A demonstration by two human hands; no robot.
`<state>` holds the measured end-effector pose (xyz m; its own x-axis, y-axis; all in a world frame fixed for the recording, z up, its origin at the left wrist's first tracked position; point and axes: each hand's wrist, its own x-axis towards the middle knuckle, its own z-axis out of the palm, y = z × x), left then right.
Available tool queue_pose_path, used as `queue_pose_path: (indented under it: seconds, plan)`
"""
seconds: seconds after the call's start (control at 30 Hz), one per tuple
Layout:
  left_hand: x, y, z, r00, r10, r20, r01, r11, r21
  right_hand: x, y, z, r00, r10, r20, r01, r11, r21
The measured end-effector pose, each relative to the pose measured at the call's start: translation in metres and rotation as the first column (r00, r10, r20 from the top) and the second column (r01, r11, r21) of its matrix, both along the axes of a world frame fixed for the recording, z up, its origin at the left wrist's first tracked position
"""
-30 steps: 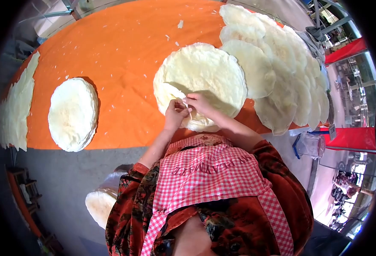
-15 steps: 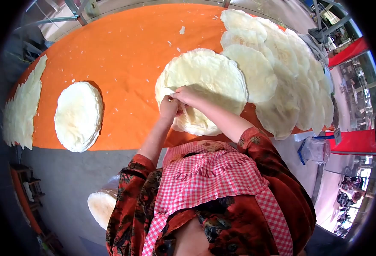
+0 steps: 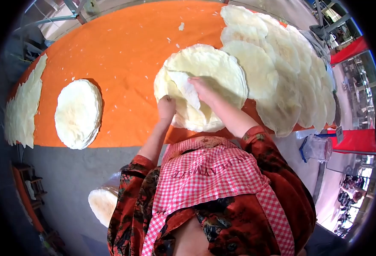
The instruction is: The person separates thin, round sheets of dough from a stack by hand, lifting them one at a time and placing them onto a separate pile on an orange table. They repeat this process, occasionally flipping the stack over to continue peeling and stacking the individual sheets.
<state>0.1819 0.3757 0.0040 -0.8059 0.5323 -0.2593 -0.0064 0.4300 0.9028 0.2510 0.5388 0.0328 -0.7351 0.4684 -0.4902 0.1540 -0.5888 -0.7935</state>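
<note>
Since half a second ago the right hand (image 3: pixel 201 87) has moved away from the left hand (image 3: pixel 166 106) and farther across the stack (image 3: pixel 215 68), taking the edge of the top sheet (image 3: pixel 187 90) with it, so that a pale flap now stands folded up off the pile. From my seat I see the right hand closed on that flap, fingers pinched around its thin edge. The left hand sits at the near left rim of the stack with its fingers curled onto the edge; I cannot tell whether it grips or only presses. The stack itself, a pile of thin round cream sheets, lies on the orange surface (image 3: pixel 124 55) directly ahead of the person, its near rim hanging slightly over the surface's edge. Just to its right, a fan of overlapping sheets (image 3: pixel 290 72) runs along the far right side, one of them touching the stack. Well apart to the left lies a second round pile (image 3: pixel 78 113), and more sheets (image 3: pixel 24 106) line the far left edge. A red checked apron (image 3: pixel 209 175) fills the lower view, with another pale pile (image 3: pixel 102 205) low beside it.
</note>
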Motion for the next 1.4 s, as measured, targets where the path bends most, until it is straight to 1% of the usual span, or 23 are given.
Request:
queue_pose_path:
  seconds: [0.07,0.1,0.13,0.2,0.27,0.3,0.4,0.43,0.53,0.57,0.7,0.8,0.83,0.9,0.93,1.0,1.07,1.13,1.23,1.27,1.3,1.37,1.4]
  plan:
    - [0.010,-0.013,0.033,0.983,0.008,0.184,-0.021,0.998,0.065,0.005,0.000,0.008,0.997,-0.056,0.048,0.054,0.997,0.049]
    - [0.020,-0.014,0.041,0.992,-0.014,0.127,0.005,0.998,0.068,0.014,-0.008,0.036,0.965,0.137,0.224,-0.195,0.945,0.263]
    - [0.030,-0.016,0.045,0.982,-0.031,0.186,0.018,0.997,0.074,0.028,-0.024,0.073,0.861,0.274,0.429,-0.455,0.792,0.408]
    - [0.047,-0.016,0.050,0.953,-0.061,0.297,0.033,0.995,0.096,0.050,-0.064,0.124,0.710,0.337,0.619,-0.702,0.408,0.583]
    - [0.059,-0.016,0.030,0.940,-0.049,0.339,-0.009,0.986,0.167,0.067,-0.076,0.017,0.835,0.166,0.525,-0.551,0.251,0.796]
    - [0.060,-0.016,0.030,0.944,-0.055,0.326,-0.001,0.985,0.172,0.077,-0.078,0.018,0.876,0.133,0.464,-0.483,0.239,0.842]
    - [0.063,-0.017,0.032,0.936,-0.068,0.344,-0.018,0.971,0.240,0.072,-0.065,0.009,0.910,0.170,0.379,-0.414,0.431,0.802]
    - [0.063,-0.015,0.035,0.932,-0.077,0.353,-0.025,0.961,0.274,0.064,-0.060,0.006,0.935,0.190,0.299,-0.351,0.608,0.712]
    - [0.062,-0.007,0.052,0.924,0.006,0.382,-0.081,0.980,0.180,0.031,-0.038,0.000,0.946,0.108,0.307,-0.288,0.715,0.637]
    - [0.061,-0.005,0.053,0.956,0.024,0.293,-0.076,0.982,0.170,0.032,-0.041,0.073,0.797,0.170,0.579,-0.536,0.640,0.550]
    - [0.043,0.011,0.045,0.997,0.076,-0.028,-0.076,0.997,-0.015,0.021,-0.024,-0.005,0.941,0.162,0.297,-0.311,0.759,0.573]
    - [0.031,0.006,0.030,0.945,0.211,0.251,-0.210,0.977,-0.028,0.037,0.032,0.040,0.912,0.142,0.384,-0.331,0.807,0.488]
    - [0.030,0.000,0.033,0.918,0.234,0.320,-0.221,0.972,-0.077,0.045,0.083,0.025,0.967,0.160,0.196,-0.224,0.901,0.371]
    - [0.026,-0.013,0.016,0.877,0.271,0.397,-0.293,0.956,-0.007,0.075,0.166,0.068,0.872,-0.014,0.489,-0.296,0.780,0.551]
    - [0.025,-0.018,0.010,0.855,0.285,0.434,-0.327,0.945,0.024,0.095,0.224,0.048,0.957,-0.093,0.275,-0.030,0.910,0.414]
    - [0.025,-0.021,0.014,0.851,0.274,0.447,-0.315,0.949,0.018,0.135,0.334,0.059,0.982,0.010,0.189,-0.125,0.786,0.606]
    - [0.027,-0.022,0.006,0.851,0.250,0.461,-0.339,0.933,0.119,0.168,0.363,0.115,0.977,-0.151,0.154,-0.024,0.633,0.774]
    - [0.027,-0.022,-0.005,0.856,0.237,0.460,-0.340,0.928,0.154,0.157,0.395,0.166,0.972,-0.123,0.199,-0.042,0.745,0.666]
    - [0.036,-0.023,0.022,0.872,0.211,0.441,-0.326,0.923,0.205,0.110,0.302,0.255,0.955,-0.176,0.240,-0.061,0.673,0.737]
    - [0.041,-0.022,0.038,0.879,0.199,0.432,-0.318,0.921,0.223,0.099,0.272,0.265,0.971,-0.011,0.237,-0.174,0.646,0.743]
    - [0.044,-0.021,0.046,0.896,0.177,0.406,-0.291,0.927,0.237,0.090,0.242,0.267,0.959,0.156,0.235,-0.281,0.599,0.750]
    - [0.050,-0.019,0.057,0.926,0.137,0.353,-0.239,0.935,0.264,0.073,0.194,0.220,0.960,0.104,0.261,-0.280,0.429,0.859]
    - [0.052,-0.018,0.059,0.930,0.119,0.348,-0.224,0.933,0.280,0.055,0.156,0.198,0.857,0.094,0.506,-0.503,0.366,0.783]
